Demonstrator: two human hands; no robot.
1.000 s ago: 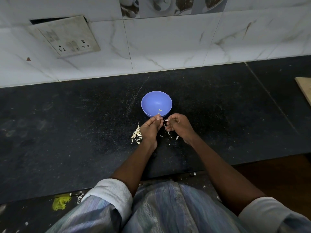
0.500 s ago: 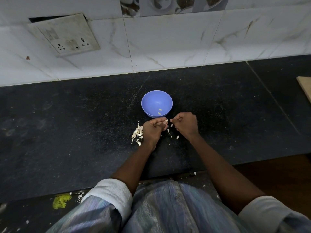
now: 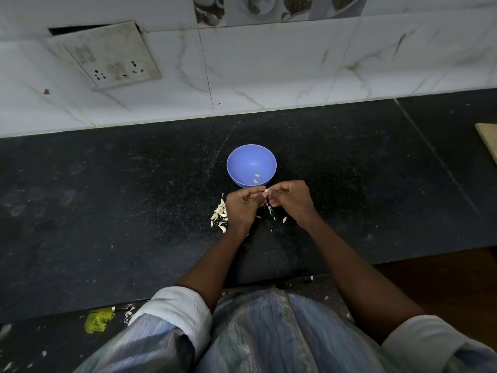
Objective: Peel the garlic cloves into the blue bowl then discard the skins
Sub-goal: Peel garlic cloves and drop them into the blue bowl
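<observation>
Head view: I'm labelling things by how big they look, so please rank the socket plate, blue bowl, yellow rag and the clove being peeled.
1. socket plate
2. blue bowl
3. yellow rag
4. clove, pinched between both hands

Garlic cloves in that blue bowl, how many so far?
2. One clove lies near the bowl's middle, the other just nearer the person. The hands cover the near rim, so another may be hidden.

No readable text, labels, brands or numbers; markings on wall socket plate (image 3: 107, 56) too blurred.
</observation>
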